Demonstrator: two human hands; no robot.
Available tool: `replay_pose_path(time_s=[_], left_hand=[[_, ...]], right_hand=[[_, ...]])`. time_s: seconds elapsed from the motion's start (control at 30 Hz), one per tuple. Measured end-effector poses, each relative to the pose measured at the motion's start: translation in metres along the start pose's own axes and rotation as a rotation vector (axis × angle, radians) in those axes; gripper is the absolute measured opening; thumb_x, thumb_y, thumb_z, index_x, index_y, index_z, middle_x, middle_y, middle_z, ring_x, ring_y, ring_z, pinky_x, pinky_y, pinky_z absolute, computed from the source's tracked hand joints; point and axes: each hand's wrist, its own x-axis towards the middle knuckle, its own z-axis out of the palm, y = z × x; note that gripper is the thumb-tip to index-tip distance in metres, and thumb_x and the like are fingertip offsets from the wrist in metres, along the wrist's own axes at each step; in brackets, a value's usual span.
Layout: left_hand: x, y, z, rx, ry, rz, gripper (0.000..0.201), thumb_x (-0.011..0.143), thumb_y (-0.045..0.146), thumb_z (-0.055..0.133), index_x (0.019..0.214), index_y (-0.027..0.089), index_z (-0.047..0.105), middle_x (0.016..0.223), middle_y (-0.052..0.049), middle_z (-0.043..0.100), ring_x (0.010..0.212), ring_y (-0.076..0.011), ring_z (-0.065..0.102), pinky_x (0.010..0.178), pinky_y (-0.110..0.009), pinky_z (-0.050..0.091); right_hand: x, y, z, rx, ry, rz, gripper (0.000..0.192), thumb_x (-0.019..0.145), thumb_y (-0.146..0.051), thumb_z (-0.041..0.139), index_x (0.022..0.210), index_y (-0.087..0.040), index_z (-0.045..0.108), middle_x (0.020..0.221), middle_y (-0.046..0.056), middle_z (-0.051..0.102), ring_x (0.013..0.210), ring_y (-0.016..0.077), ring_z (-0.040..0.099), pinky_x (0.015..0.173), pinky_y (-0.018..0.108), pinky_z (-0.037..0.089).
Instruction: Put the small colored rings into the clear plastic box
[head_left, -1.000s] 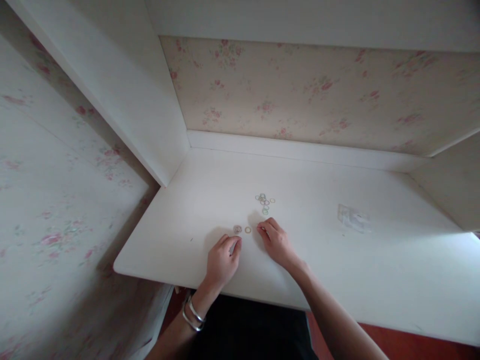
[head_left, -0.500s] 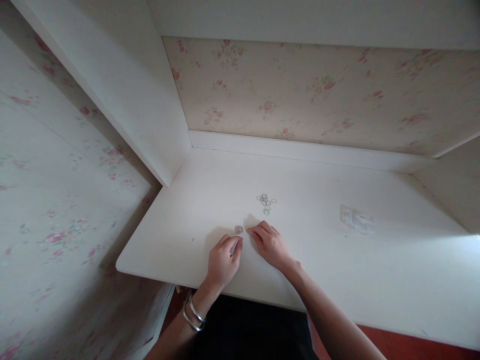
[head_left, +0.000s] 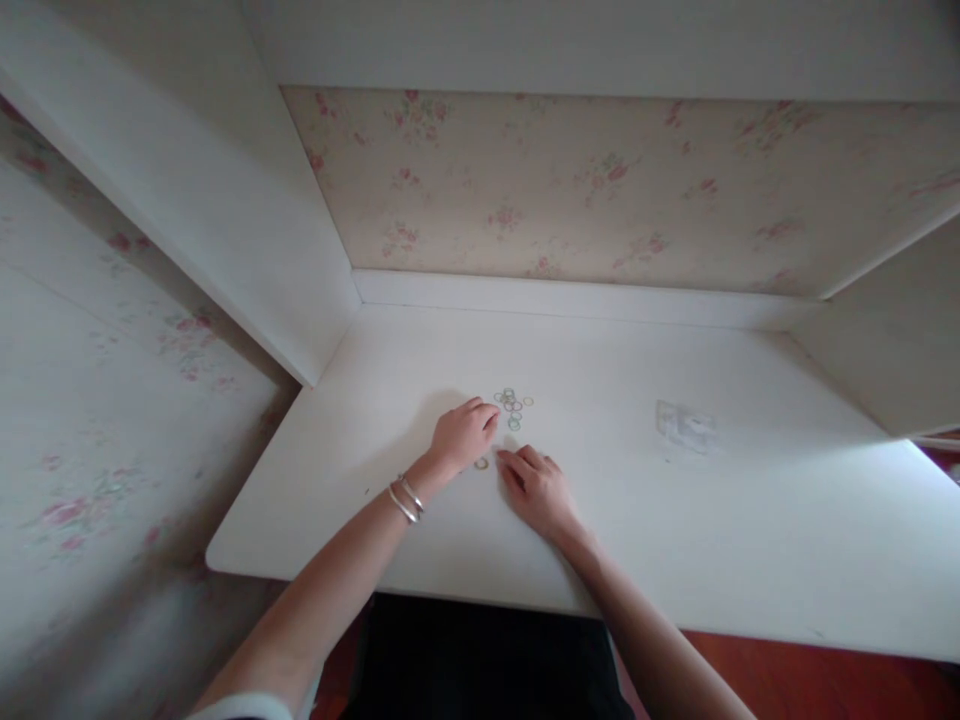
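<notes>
Small rings on a white desk

A cluster of thin rings (head_left: 511,405) lies flat mid-desk; one lone ring (head_left: 481,463) lies flat nearer the front edge, apart from them.

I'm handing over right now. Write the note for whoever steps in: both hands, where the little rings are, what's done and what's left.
Left hand: reaches forward, fingertips at the edge of the cluster of small rings; whether its grip holds one cannot be told.
Right hand: flat on the white desk, fingers beside a single ring, holding nothing visible.
Clear plastic bag: lies to the right, untouched.
Done: one ring lies apart from the cluster.
Left: the rest sit bunched together.
</notes>
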Motion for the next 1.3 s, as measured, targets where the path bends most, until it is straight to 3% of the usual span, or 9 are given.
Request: replay_pose_path(time_s=[0.13,0.3,0.77,0.93,1.13,1.3], left_hand=[[0.026,0.002,0.014,0.090,-0.056,0.004,0.029,0.094,0.031,0.037,0.110,0.027,0.061,0.109,-0.002,0.062,0.091,-0.0152,0.061,0.078,-0.025,0.045],[0.038,0.001,0.026,0.150,-0.082,0.027,0.031,0.095,0.035,0.034,0.106,0.025,0.062,0.107,-0.004,0.062,0.089,-0.0166,0.061,0.076,-0.027,0.045],[0.044,-0.011,0.025,0.115,-0.021,0.044,0.030,0.095,0.031,0.035,0.099,0.024,0.064,0.102,-0.003,0.063,0.088,-0.0156,0.061,0.074,-0.026,0.044],[0.024,-0.010,0.011,0.078,0.051,0.047,0.029,0.095,0.033,0.036,0.101,0.024,0.063,0.099,-0.002,0.064,0.089,-0.0140,0.061,0.075,-0.024,0.045],[-0.029,-0.014,-0.005,0.052,0.126,0.045,0.027,0.095,0.031,0.039,0.104,0.024,0.063,0.099,-0.002,0.068,0.088,-0.0130,0.063,0.077,-0.022,0.046],[-0.080,-0.011,0.005,0.141,0.151,0.018,0.027,0.095,0.028,0.040,0.109,0.025,0.063,0.085,-0.003,0.071,0.072,-0.0128,0.066,0.058,-0.020,0.044]], right_hand=[[0.002,-0.006,-0.008,-0.135,-0.116,-0.104,0.036,0.092,-0.023,0.042,0.126,-0.032,0.054,0.093,0.005,0.058,0.080,0.0154,0.051,0.074,0.029,0.034],[0.003,-0.008,-0.013,-0.181,-0.187,-0.112,0.046,0.090,-0.021,0.045,0.134,-0.034,0.045,0.097,0.005,0.056,0.082,0.0164,0.049,0.073,0.030,0.033],[0.004,-0.003,-0.013,-0.124,-0.155,-0.122,0.040,0.091,-0.022,0.044,0.130,-0.032,0.049,0.097,0.005,0.057,0.083,0.0161,0.052,0.074,0.030,0.034],[0.004,-0.001,-0.009,-0.034,-0.048,-0.056,0.031,0.097,-0.026,0.035,0.116,-0.025,0.058,0.094,0.005,0.059,0.080,0.0139,0.055,0.075,0.027,0.038],[0.003,0.002,-0.004,0.047,0.038,-0.017,0.030,0.097,-0.029,0.035,0.107,-0.022,0.062,0.092,0.005,0.061,0.079,0.0133,0.056,0.076,0.025,0.041],[0.002,0.003,-0.002,0.077,0.048,-0.031,0.031,0.097,-0.029,0.034,0.105,-0.021,0.063,0.091,0.005,0.061,0.080,0.0135,0.057,0.076,0.026,0.041]])
